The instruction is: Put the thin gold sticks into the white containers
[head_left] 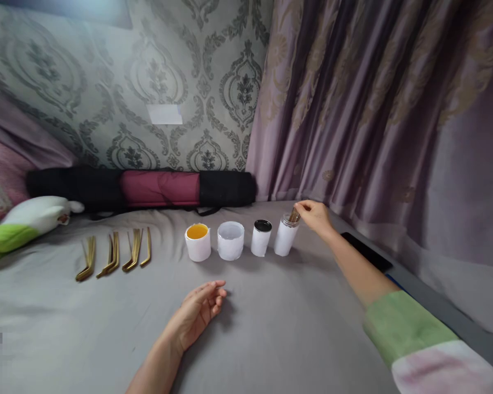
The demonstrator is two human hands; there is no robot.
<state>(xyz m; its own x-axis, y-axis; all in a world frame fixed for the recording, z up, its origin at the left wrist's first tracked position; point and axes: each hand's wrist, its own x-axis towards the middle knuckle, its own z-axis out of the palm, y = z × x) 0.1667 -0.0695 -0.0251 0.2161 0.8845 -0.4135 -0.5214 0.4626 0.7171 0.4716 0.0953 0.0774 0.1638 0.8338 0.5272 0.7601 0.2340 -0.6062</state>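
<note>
Four white-wrapped containers stand in a row on the grey sheet [271,328]. From left: a jar with an orange top [198,242], a wide white jar [230,240], a black-lidded jar [261,237], and a narrow jar [285,235]. My right hand [315,215] is stretched out to the narrow jar, its fingers pinched on a small brownish thing [294,216] at the jar's mouth. My left hand [198,312] rests on the sheet in front of the row, fingers loosely curled and holding nothing. Several gold bent straws [115,254] lie to the left.
A rolled black and maroon mat bag [148,187] lies along the patterned wall. A white and green plush toy [22,221] sits at far left. A dark phone [365,250] lies right of my forearm. Purple curtains [373,109] hang on the right.
</note>
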